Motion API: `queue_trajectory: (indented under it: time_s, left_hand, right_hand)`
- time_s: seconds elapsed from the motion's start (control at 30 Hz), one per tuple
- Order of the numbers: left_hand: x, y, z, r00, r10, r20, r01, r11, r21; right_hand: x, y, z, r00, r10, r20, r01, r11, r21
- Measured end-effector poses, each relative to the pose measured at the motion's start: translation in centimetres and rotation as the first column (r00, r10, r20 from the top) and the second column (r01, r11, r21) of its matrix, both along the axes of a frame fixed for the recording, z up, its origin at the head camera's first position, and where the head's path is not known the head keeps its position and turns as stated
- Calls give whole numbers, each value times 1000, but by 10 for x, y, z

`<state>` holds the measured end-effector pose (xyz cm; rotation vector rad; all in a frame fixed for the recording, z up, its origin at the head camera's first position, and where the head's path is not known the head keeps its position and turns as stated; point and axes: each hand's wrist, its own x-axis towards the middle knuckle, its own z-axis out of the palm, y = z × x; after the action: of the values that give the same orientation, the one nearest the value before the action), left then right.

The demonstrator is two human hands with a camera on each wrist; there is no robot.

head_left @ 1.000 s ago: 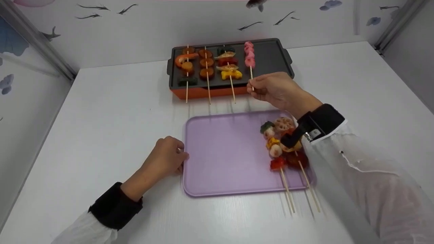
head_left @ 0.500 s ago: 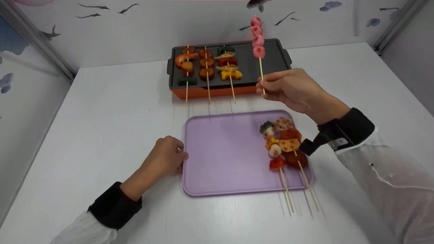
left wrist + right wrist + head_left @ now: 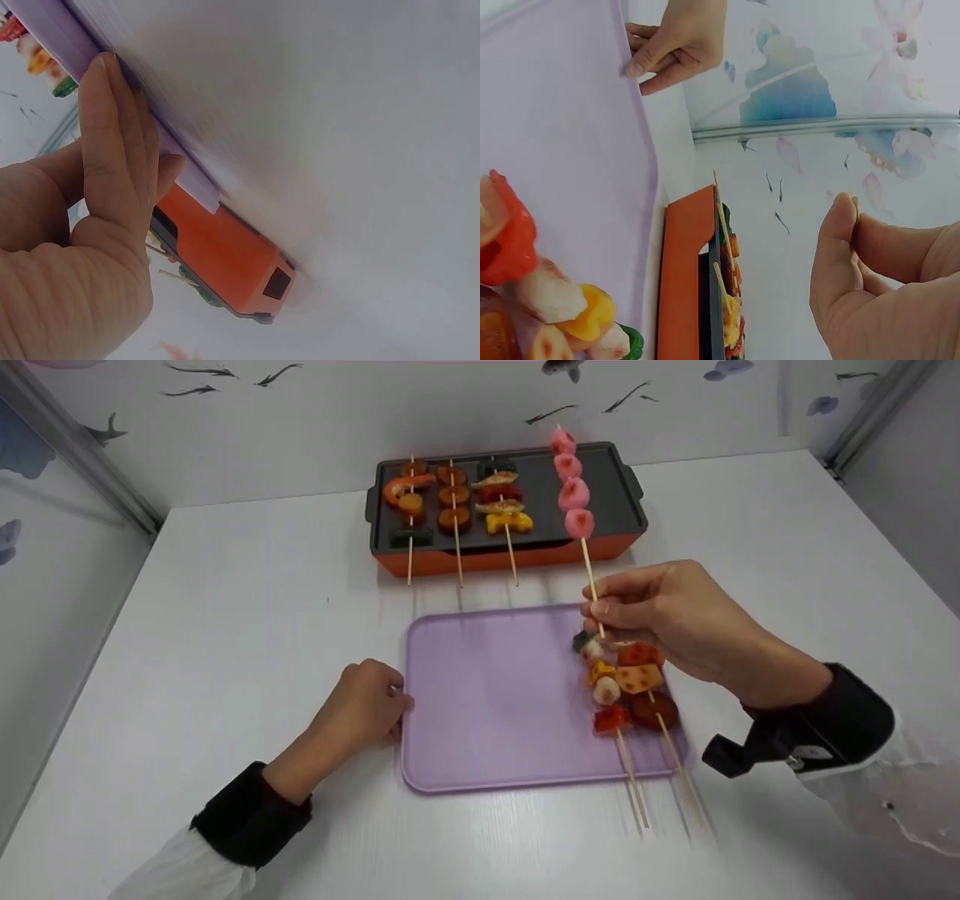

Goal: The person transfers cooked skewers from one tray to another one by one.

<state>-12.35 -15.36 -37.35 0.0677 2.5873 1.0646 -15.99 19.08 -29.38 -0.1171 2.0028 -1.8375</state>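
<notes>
My right hand (image 3: 690,622) pinches the bare stick end of a skewer of pink balls (image 3: 574,493) between thumb and fingers. The skewer is raised, tilted slightly left, in front of the grill's right part and above the far right of the purple tray (image 3: 495,705). In the right wrist view only the stick's tip (image 3: 856,202) shows above the right hand (image 3: 877,285). At the tray's left edge my left hand (image 3: 364,701) grips the rim, its thumb over it. Two skewers, one with a red pepper piece (image 3: 611,720) and one with a brown round piece (image 3: 652,710), lie on the tray's right side.
Behind the tray stands an orange grill (image 3: 480,559) with a dark plate. Three skewers lie on its left and middle, including one with sausage slices (image 3: 454,496); their sticks overhang the front edge. A patterned wall (image 3: 300,435) rises behind the white table (image 3: 247,585).
My right hand has lifted the pink skewer off the grill plate, then brought it back toward me and lower, over the tray's far right edge. The left hand has stayed at the tray rim.
</notes>
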Motion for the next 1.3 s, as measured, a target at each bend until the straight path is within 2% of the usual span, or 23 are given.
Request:
queue_trajectory:
  time_s: [0.2,0.43,0.67,0.97,1.3]
  left_hand:
    - [-1,1,1,1000,9,4,-9,1000,-11]
    - [-1,1,0,1000,7,5,-7,1000,-12]
    - [-2,1,1,999,19,34,-19,1000,-6]
    - [-3,1,2,999,25,44,-25,1000,-18]
    - [-2,3,1,998,38,59,-37,999,-18]
  right_hand:
    - [25,8,-10,997,73,24,-73,997,37]
    - [44,15,-24,990,105,97,-117,985,125]
    - [59,16,-36,976,180,119,-205,944,257]
    - [77,9,-54,959,242,150,-280,894,350]
    - [88,4,-64,949,271,160,-312,874,373]
